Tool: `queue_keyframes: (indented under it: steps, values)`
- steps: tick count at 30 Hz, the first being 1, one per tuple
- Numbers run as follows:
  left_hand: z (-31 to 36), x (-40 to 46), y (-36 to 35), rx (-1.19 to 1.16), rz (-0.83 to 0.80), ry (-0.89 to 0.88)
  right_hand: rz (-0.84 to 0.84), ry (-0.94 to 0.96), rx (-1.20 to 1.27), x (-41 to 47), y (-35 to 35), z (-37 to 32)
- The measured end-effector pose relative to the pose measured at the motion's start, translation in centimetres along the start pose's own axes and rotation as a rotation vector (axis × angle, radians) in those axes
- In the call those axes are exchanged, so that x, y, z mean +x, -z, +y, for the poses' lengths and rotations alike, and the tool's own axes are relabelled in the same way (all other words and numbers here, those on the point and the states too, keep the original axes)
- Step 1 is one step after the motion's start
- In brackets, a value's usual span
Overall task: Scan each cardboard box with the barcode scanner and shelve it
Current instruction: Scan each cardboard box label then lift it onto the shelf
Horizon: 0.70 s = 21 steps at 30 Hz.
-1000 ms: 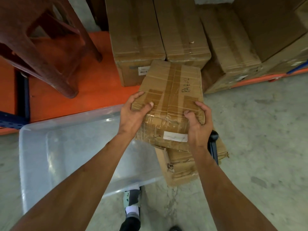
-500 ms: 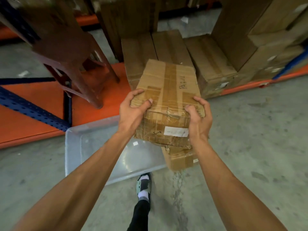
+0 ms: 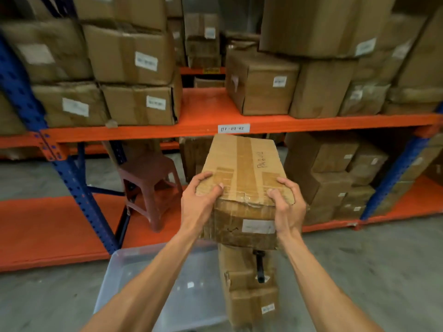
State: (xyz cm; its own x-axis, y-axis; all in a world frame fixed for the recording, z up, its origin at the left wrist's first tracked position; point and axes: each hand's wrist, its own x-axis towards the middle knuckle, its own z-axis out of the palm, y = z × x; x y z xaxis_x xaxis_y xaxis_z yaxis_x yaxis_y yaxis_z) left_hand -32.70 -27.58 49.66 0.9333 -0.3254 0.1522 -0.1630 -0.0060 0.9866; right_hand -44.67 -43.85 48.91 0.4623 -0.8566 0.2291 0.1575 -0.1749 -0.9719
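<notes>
Head view: left hand and right hand squeeze the near corners of a taped cardboard box. Below, a clear plastic bin holds only a tiny white scrap.

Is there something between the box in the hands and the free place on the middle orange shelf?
Nothing visible blocks it. The taped box, held by the left hand and right hand, is below the orange shelf, whose bare gap lies between stacked boxes and another box.
</notes>
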Motion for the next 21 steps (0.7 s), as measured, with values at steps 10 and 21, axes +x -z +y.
queue_keyframes:
  steps: [10, 21]
  values:
    - [14.0, 5.5, 2.2, -0.079, 0.061, -0.215, -0.053, 0.187, 0.12, 6.3, -4.6, -13.2]
    - [9.3, 23.1, 2.2, -0.046, 0.188, -0.135, -0.143, 0.134, 0.015, 20.8, -18.0, -8.8]
